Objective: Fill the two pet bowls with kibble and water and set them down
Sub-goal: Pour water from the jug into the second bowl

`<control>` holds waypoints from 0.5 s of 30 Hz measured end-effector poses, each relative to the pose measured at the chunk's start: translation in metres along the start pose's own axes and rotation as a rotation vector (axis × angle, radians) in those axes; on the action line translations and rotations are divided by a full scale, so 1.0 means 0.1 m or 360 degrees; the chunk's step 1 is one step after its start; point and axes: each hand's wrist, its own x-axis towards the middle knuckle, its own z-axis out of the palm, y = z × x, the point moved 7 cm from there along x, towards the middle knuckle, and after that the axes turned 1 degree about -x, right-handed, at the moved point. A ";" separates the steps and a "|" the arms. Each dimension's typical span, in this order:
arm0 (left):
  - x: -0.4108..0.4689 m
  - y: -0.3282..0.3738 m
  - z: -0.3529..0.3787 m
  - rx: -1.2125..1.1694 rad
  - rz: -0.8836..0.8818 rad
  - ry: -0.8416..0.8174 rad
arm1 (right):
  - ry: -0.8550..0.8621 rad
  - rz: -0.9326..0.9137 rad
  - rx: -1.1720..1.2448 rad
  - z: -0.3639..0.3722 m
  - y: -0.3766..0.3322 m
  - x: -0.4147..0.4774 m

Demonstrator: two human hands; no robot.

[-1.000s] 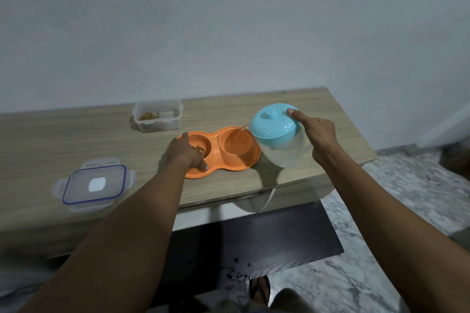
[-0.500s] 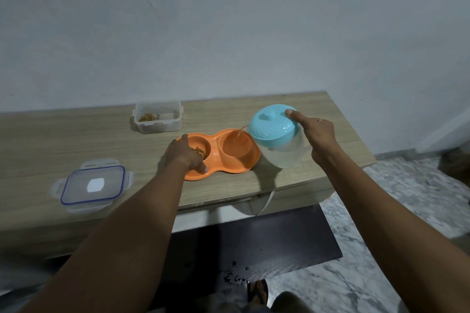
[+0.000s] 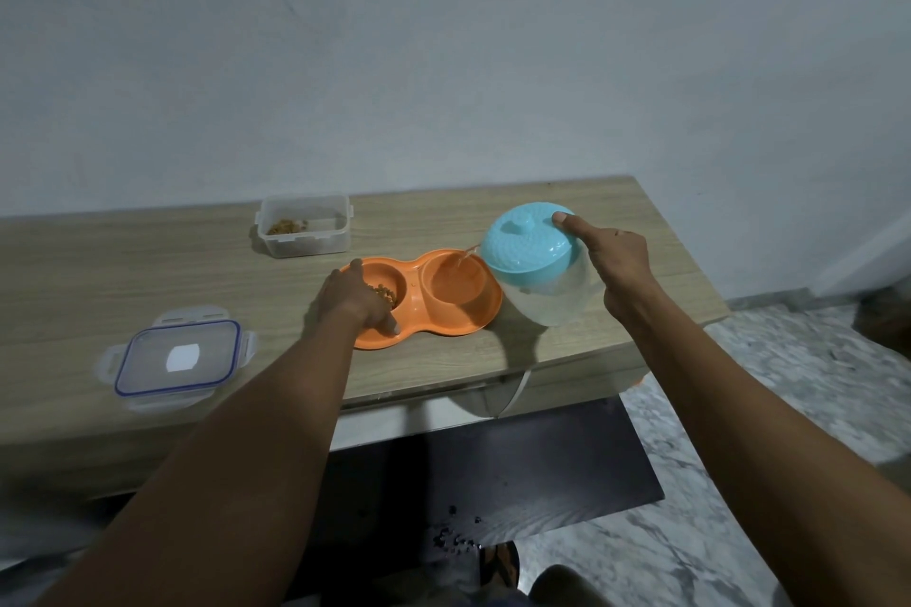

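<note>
Near left on the wooden table point(image 3: 98, 271): clear container lid point(image 3: 178, 361) with blue seal, lying flat, well apart from the rest.

Far centre-left: clear plastic container point(image 3: 304, 226), upright, open, a small heap of kibble point(image 3: 287, 226) in its left end.

Centre: orange double pet bowl point(image 3: 443, 311) flat on the table, near the front edge. Left well holds kibble, partly hidden under the hand. Right well holds a shallow layer of water; level hard to judge.

Left hand point(image 3: 352, 298) laid over the left end of the bowl, fingers curled down onto the rim, thumb tip pressed on the near rim. Steadying grip, not a lift.

Right of the bowl: translucent water jug point(image 3: 547, 296) with light blue lid point(image 3: 525, 239), off the table and tilted left, spout edge over the right well. Thin stream of water point(image 3: 466, 256) visible from the lid edge into that well.

Right hand point(image 3: 616, 261) wrapped around the jug's right side, index finger extended and pressed on top of the lid; remaining fingers hidden behind the jug body.

Below the table edge: dark surface point(image 3: 493, 458) with a scatter of small dark bits, then marbled floor point(image 3: 788, 409) to the right.
</note>
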 end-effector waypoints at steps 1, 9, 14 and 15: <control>0.00 0.00 0.00 -0.0001 -0.0002 0.0001 | -0.0008 -0.0005 -0.0001 -0.01 0.02 0.02; 0.00 0.00 -0.01 0.0023 -0.0010 -0.0001 | 0.0005 0.0019 0.0153 -0.08 0.09 0.09; -0.03 0.02 -0.01 0.0009 -0.0009 -0.0017 | -0.0066 0.0090 0.0279 -0.01 0.03 0.12; -0.04 0.02 0.00 -0.0002 -0.0015 -0.0014 | -0.0086 0.0087 0.0283 0.01 0.04 0.17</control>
